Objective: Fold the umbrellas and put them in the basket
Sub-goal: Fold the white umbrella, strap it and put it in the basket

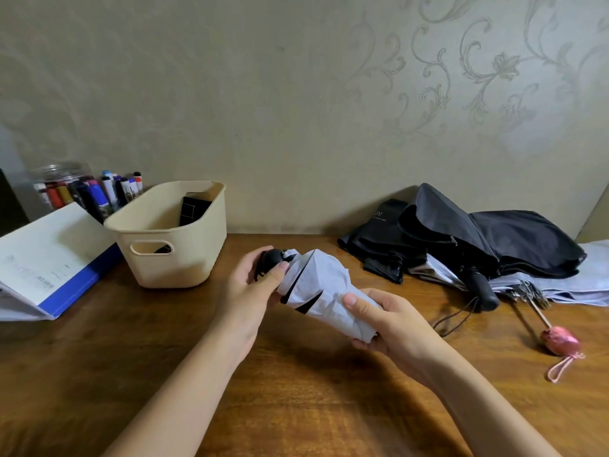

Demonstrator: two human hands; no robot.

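- Because the pale grey canopy of the compact umbrella (324, 285) was only loosely bunched, with black-lined folds flaring at its handle end, it could have sprung open again if either grip had eased before a strap was wound round it; no strap could be made out.
- If the pleats were twisted unevenly, the bundle would likely have ended up too bulky to slide in beside the dark folded umbrella (192, 209) already standing in the cream basket (184, 262).
- A careless swing toward the basket, at ten o'clock from the hands, might have tipped it or knocked the blue-edged binder (49, 262) at nine o'clock.
- The left hand (260, 282) was wrapped round the black handle (273, 258), thumb laid across the edge of the fabric.
- The right hand (387, 321) was curled round the canopy's other end from below, thumb on top pressing the cloth flat.
- Both hands were clamped on the one umbrella, held slantwise just above the desk (296, 397), handle toward eleven o'clock.
- At two to three o'clock lay the unfolded rest, well apart from the hands: a black umbrella (514, 239) heaped over a pale one, and a pink-handled umbrella (560, 339) nearest the desk's right edge.
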